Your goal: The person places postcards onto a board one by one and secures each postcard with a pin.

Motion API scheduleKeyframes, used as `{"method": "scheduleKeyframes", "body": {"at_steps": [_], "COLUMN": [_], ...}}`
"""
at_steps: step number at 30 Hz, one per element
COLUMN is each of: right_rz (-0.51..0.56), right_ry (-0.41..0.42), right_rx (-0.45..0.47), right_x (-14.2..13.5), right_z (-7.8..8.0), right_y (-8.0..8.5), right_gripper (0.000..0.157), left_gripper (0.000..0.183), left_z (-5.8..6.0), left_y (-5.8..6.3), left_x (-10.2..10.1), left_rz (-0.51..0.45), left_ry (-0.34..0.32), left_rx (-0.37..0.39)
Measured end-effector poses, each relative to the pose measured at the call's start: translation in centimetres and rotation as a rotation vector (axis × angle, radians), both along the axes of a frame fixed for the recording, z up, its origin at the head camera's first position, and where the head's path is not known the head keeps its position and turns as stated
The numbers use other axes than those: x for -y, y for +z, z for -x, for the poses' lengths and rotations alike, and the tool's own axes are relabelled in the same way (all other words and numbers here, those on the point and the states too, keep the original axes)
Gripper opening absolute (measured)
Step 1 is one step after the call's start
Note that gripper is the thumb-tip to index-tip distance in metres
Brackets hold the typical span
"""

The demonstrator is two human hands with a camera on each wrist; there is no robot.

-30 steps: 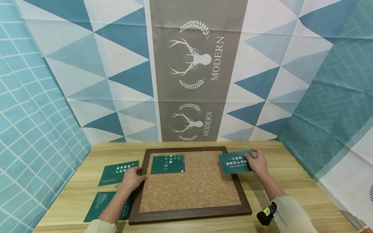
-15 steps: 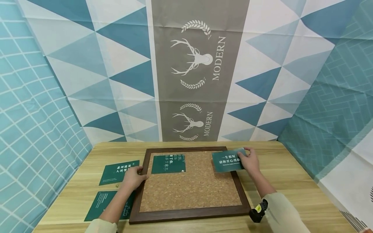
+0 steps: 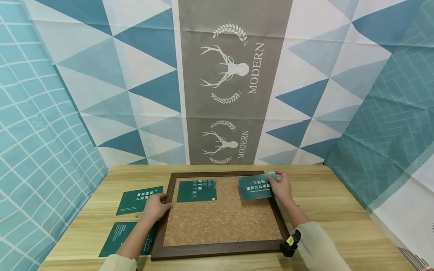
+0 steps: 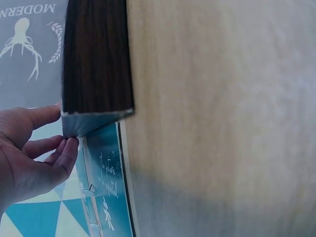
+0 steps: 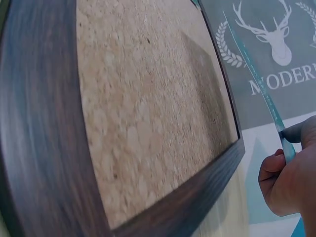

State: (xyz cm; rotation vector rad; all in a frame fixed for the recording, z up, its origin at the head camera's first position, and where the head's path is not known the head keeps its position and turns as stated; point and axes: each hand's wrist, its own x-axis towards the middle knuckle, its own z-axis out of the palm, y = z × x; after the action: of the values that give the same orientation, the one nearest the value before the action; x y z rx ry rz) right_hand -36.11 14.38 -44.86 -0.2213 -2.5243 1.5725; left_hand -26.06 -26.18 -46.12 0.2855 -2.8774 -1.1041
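A corkboard (image 3: 220, 226) with a dark brown wooden frame lies on the table. My left hand (image 3: 155, 207) grips its left side; in the left wrist view the thumb and fingers meet the frame's edge (image 4: 96, 64). Between thumb and fingers, my right hand (image 3: 282, 188) pinches a green card (image 3: 255, 189) with white Chinese lettering over the board's upper right. The right wrist view shows this card (image 5: 259, 81) nearly edge-on, raised off the cork, its shadow falling below. Another green card (image 3: 193, 192) lies on the cork at upper left, with a small pin at its lower right corner.
Left of the board, two more green cards lie on the table, an upper one (image 3: 130, 201) and a lower one (image 3: 113, 237) partly behind the left forearm. A small brass-coloured pin (image 3: 137, 216) sits between them. A patterned cloth backdrop (image 3: 220, 75) rises behind the table (image 3: 339, 214).
My right hand has carried the green card leftward, from across the frame's right edge to over the cork's upper right. My left hand keeps its grip on the frame.
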Motion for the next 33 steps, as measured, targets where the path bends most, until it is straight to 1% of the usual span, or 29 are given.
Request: {"method": "scheduleKeyframes", "body": {"at_steps": [7, 11, 18, 25, 33], "right_rz": [0.011, 0.020, 0.046, 0.028, 0.060], "right_ry": [-0.002, -0.015, -0.005, -0.022, -0.007], "right_rx": [-0.007, -0.009, -0.023, -0.027, -0.008], "right_x": [1.0, 1.6, 2.6, 3.5, 4.3], "right_z": [0.2, 0.4, 0.7, 1.0, 1.4], "right_y": [-0.1, -0.4, -1.0, -1.5, -2.2], "right_gripper": [0.050, 0.048, 0.048, 0.049, 0.047], "left_gripper": [0.054, 0.054, 0.054, 0.052, 0.054], "left_z": [0.0, 0.1, 0.1, 0.0, 0.1], "left_y": [-0.1, -0.1, -0.2, -0.2, -0.3], "left_x": [0.0, 0.0, 0.1, 0.1, 0.0], "left_rz": [0.002, 0.004, -0.008, 0.002, -0.010], "left_ry": [-0.005, -0.005, -0.002, 0.000, 0.005], "left_rx": [-0.007, -0.005, -0.003, -0.010, -0.003]}}
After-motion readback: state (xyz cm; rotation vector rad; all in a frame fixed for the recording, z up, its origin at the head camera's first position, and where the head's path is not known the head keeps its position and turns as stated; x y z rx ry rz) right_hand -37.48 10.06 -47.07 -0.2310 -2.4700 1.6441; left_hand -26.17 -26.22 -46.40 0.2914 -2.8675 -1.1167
